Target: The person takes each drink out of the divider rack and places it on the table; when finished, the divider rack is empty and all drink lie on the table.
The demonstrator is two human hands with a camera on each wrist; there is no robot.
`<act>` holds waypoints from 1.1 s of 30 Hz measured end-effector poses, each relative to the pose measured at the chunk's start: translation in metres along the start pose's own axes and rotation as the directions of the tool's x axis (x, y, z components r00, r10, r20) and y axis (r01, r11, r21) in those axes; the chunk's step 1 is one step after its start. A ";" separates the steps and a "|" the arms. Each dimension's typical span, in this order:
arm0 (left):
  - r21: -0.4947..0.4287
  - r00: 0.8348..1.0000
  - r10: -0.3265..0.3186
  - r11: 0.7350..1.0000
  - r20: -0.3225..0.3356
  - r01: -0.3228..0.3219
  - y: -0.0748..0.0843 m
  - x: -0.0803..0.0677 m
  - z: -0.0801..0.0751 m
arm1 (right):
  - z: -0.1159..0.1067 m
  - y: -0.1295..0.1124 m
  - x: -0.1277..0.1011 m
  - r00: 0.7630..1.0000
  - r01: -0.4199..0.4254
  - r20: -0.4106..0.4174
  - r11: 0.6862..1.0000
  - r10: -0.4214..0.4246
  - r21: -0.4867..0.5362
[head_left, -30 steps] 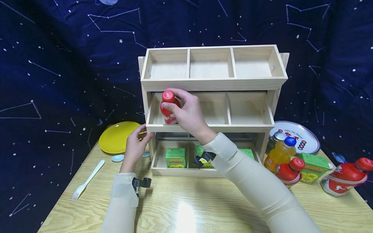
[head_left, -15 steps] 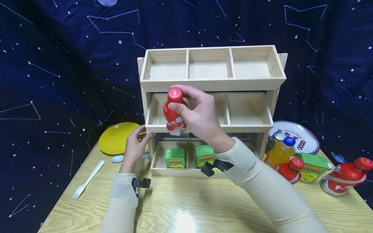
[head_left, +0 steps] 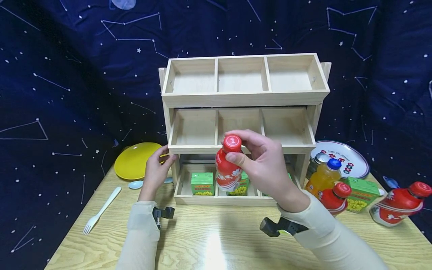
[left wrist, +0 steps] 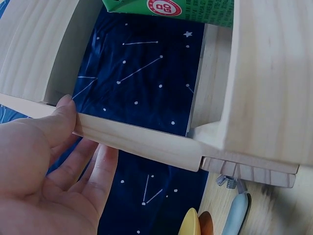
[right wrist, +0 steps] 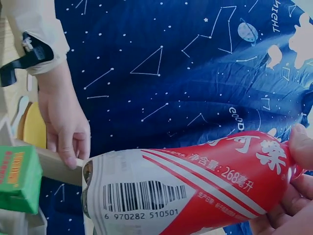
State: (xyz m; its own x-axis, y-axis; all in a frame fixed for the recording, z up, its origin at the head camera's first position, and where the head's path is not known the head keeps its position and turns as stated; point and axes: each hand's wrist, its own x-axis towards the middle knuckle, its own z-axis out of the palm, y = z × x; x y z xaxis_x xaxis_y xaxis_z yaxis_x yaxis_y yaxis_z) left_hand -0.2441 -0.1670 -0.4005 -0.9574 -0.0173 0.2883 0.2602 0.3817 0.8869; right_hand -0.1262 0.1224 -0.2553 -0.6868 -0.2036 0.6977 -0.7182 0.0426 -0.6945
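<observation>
The red plastic drink bottle with a red cap [head_left: 228, 167] is pinched near its neck by the right hand [head_left: 264, 165], held in front of the wooden three-tier shelf rack [head_left: 243, 99], above the desk [head_left: 216, 240]. Its white label shows barcode 6 970282 510501 and "268" with Chinese characters. The left hand [head_left: 156, 171], fingers relaxed, rests against the rack's left front edge. Green drink cartons [head_left: 203, 183] stand in the bottom tier.

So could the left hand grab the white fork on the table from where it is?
Probably yes. The left hand only rests on the wooden shelf's corner and holds nothing. The white fork lies in the open on the table to its left, with nothing between them.
</observation>
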 end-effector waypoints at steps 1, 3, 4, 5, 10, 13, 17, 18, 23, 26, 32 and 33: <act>0.001 1.000 0.001 1.000 0.001 -0.001 0.000 0.000 0.000 | -0.003 0.000 -0.005 1.000 -0.007 -0.002 1.000 0.007 -0.014; 0.002 1.000 0.004 1.000 0.002 -0.004 0.001 0.000 0.000 | -0.009 -0.001 -0.015 1.000 -0.017 -0.007 0.999 0.016 -0.045; 0.002 1.000 0.005 1.000 0.000 -0.005 0.000 0.000 0.000 | -0.011 -0.001 -0.019 1.000 -0.021 -0.010 0.998 0.020 -0.053; 0.000 1.000 0.007 1.000 -0.001 -0.007 0.000 0.000 0.000 | -0.014 -0.002 -0.023 1.000 -0.024 -0.012 0.998 0.023 -0.060; 0.012 1.000 0.014 1.000 -0.007 -0.014 -0.001 0.001 0.000 | -0.028 -0.008 -0.043 0.998 -0.061 -0.023 0.994 0.059 -0.093; 0.018 1.000 0.012 1.000 -0.005 -0.012 -0.002 0.002 0.001 | -0.039 -0.011 -0.057 0.991 -0.130 -0.040 0.983 0.126 -0.132; 0.013 1.000 0.009 1.000 -0.004 -0.009 -0.002 0.001 0.000 | -0.055 -0.013 -0.076 0.979 -0.200 -0.070 0.963 0.190 -0.182; 0.011 1.000 0.008 1.000 -0.005 -0.008 -0.002 0.001 0.000 | -0.058 -0.013 -0.080 0.977 -0.209 -0.079 0.960 0.197 -0.188; 0.022 1.000 0.005 1.000 -0.008 -0.005 0.000 0.001 -0.002 | -0.075 -0.014 -0.102 0.963 -0.259 -0.144 0.924 0.226 -0.281; 0.030 1.000 0.002 1.000 -0.013 -0.002 -0.001 0.001 -0.003 | -0.084 -0.016 -0.115 0.943 -0.324 -0.186 0.884 0.275 -0.337; 0.014 1.000 0.026 1.000 -0.014 -0.026 -0.003 0.001 -0.001 | -0.108 -0.016 -0.145 0.901 -0.426 -0.280 0.800 0.331 -0.423; 0.015 1.000 0.028 0.999 -0.011 -0.028 -0.003 0.001 0.000 | -0.112 -0.015 -0.152 0.888 -0.454 -0.304 0.769 0.346 -0.450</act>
State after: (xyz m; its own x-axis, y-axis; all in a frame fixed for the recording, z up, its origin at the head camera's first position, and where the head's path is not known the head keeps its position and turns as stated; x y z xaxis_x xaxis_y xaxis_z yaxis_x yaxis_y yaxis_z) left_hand -0.2456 -0.1682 -0.4028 -0.9482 -0.0169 0.3171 0.2848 0.3962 0.8729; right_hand -0.0236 0.2625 -0.3310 -0.8920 0.1311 0.4326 -0.2912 0.5653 -0.7718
